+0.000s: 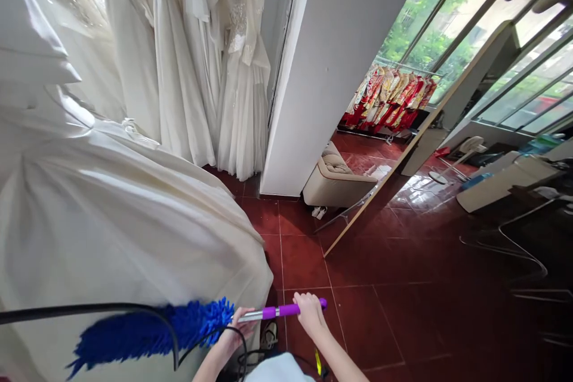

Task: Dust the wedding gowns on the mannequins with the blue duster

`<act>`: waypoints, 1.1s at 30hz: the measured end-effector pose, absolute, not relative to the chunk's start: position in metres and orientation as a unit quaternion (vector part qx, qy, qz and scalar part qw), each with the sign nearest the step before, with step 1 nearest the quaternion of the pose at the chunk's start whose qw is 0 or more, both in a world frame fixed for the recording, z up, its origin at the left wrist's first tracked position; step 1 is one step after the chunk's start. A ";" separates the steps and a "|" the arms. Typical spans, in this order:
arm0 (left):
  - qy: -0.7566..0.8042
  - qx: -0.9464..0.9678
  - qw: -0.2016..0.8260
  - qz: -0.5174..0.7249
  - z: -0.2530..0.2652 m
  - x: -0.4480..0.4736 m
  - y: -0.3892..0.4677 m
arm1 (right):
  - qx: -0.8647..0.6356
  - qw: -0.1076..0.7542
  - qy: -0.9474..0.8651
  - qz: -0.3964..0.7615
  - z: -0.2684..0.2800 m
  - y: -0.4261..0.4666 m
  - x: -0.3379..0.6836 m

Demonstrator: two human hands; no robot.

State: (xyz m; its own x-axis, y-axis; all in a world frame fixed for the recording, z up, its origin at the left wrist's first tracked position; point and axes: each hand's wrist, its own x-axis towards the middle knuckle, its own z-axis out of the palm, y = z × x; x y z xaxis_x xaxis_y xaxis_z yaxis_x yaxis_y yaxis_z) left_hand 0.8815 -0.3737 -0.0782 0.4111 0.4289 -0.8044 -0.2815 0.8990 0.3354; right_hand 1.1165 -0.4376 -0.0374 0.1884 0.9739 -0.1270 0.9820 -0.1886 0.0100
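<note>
A duster with a fluffy blue head (152, 334) and a silver and purple handle lies across my front, its head to the left. My right hand (310, 314) is wrapped round the purple grip (289, 309) near its end. Close to the blue fibres, my left hand (236, 329) is closed on the metal shaft; part of its fingers is hidden. Behind the duster spreads the wide skirt of a white gown (134, 215). Whether the blue head touches the fabric, I cannot tell.
A black cable (89, 308) crosses at lower left. White gowns (188, 71) hang behind, beside a white pillar (322, 71). A leaning framed panel (421, 137), a beige armchair (335, 182) and a rack of red and gold garments (389, 95) stand on the right, over red floor tiles (304, 259).
</note>
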 end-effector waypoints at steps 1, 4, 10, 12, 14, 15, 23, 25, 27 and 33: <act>0.489 0.048 0.847 0.205 -0.082 0.895 -0.380 | 0.767 0.049 0.639 -0.044 -0.040 -0.441 1.131; 0.456 0.004 0.877 0.152 -0.086 0.934 -0.398 | 0.768 0.056 0.637 -0.038 -0.046 -0.460 1.174; 0.420 0.031 0.907 0.035 -0.081 1.009 -0.431 | 0.794 -0.015 0.602 0.082 -0.050 -0.528 1.249; 0.398 0.042 0.916 0.021 -0.079 1.030 -0.439 | 0.802 -0.027 0.581 0.138 -0.044 -0.546 1.263; 0.395 0.054 0.917 0.030 -0.075 1.049 -0.443 | 0.809 -0.022 0.563 0.167 -0.034 -0.557 1.273; 0.392 0.061 0.917 0.037 -0.072 1.057 -0.445 | 0.814 -0.018 0.554 0.173 -0.028 -0.562 1.278; 0.271 0.304 0.908 0.093 0.007 1.099 -0.417 | 0.879 -0.047 0.456 0.133 0.000 -0.578 1.300; 0.286 0.383 0.863 0.166 0.027 1.088 -0.381 | 0.894 -0.066 0.440 0.051 0.002 -0.555 1.271; 0.333 0.423 0.806 0.246 0.043 1.064 -0.338 | 0.894 -0.108 0.432 -0.044 0.005 -0.517 1.223; 0.427 0.417 0.641 0.483 0.092 0.951 -0.234 | 0.743 -0.318 0.484 -0.335 0.040 -0.389 1.043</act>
